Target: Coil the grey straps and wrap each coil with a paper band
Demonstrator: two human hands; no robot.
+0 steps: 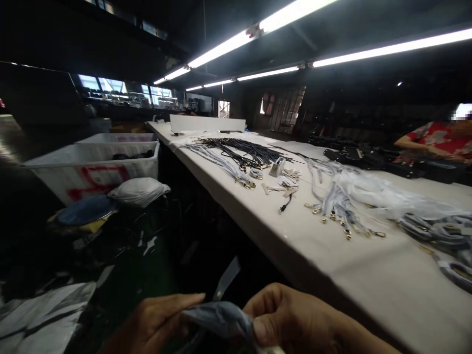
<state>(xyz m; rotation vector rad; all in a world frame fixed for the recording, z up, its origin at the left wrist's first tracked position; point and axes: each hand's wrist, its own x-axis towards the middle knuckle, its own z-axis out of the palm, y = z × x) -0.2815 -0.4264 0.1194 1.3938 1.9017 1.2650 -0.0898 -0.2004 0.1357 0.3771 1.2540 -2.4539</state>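
Low in the view, a bluish-grey strap in thin plastic wrap [221, 317] is stretched between my two hands. My right hand [291, 317] pinches its right end between thumb and curled fingers. At the other end, my left hand [155, 319] is closed round the wrap, one finger lying straight along the top; its lower part is dim and blurred. A pale tag [227, 276] sticks up behind the wrap. Both hands are in front of the table's near edge, apart from the tabletop.
The long white table [295, 250] carries black straps [250, 152], grey straps with gold clasps [337, 204] and clear plastic [383, 194]. White bins [99, 160] and a blue-topped stool [86, 210] stand left. A person in a red patterned top [435, 140] is across the table.
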